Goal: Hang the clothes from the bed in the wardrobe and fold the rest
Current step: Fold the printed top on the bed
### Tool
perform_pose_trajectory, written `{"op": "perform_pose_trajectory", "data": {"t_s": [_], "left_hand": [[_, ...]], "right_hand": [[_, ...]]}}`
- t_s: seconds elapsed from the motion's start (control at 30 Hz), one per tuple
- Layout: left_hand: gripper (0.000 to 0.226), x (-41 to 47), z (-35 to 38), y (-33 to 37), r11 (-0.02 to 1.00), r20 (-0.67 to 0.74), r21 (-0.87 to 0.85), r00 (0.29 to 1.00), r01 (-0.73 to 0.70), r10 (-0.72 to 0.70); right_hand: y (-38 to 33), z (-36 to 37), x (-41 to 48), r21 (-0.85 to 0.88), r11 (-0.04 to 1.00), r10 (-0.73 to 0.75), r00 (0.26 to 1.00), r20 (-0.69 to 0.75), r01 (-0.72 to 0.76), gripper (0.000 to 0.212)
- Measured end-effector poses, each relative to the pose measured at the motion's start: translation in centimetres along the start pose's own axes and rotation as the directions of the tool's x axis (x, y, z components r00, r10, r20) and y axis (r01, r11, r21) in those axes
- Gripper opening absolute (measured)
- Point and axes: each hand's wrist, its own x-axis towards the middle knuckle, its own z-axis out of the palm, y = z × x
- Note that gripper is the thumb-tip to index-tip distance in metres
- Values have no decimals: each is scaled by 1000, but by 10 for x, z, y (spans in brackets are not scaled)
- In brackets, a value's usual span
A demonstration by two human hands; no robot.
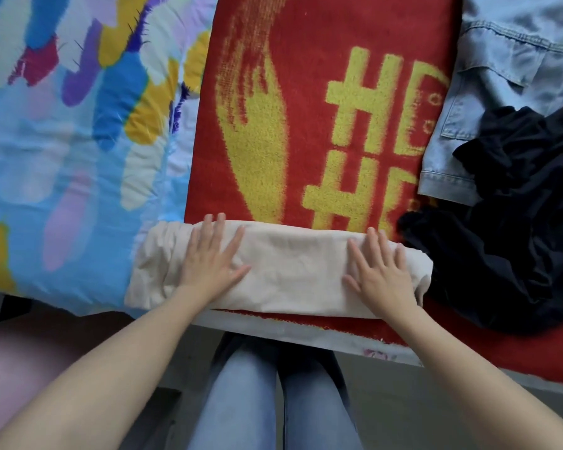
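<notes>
A cream garment (290,271) lies folded into a long band across the near edge of the bed. My left hand (210,254) rests flat on its left part, fingers spread. My right hand (379,269) presses flat on its right part, fingers spread too. Neither hand grips the cloth. A crumpled black garment (517,222) is heaped at the right, touching the cream band's right end. A light blue denim jacket (507,66) lies spread at the top right, partly under the black heap.
A red blanket with yellow lettering (306,108) covers the middle of the bed. A bright patterned quilt (72,131) covers the left. The bed's near edge (306,336) runs just above my knees in blue jeans (241,401).
</notes>
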Motion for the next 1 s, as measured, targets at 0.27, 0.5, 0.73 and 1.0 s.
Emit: {"op": "perform_pose_trajectory", "data": {"t_s": [0.27, 0.5, 0.73, 1.0], "left_hand": [[80, -9, 19, -49, 989, -14, 42, 990, 142, -142], [76, -36, 5, 22, 999, -224, -31, 974, -35, 27], [85, -43, 23, 38, 985, -10, -158, 998, 66, -69], [73, -79, -4, 13, 965, -60, -202, 981, 169, -184]], "right_hand": [[52, 12, -6, -117, 990, 96, 973, 212, -73, 80], [29, 7, 1, 108, 973, 193, 974, 118, -206, 66], [53, -19, 29, 2, 973, 228, 962, 152, -231, 21], [6, -125, 33, 291, 942, -36, 813, 581, -166, 25]]}}
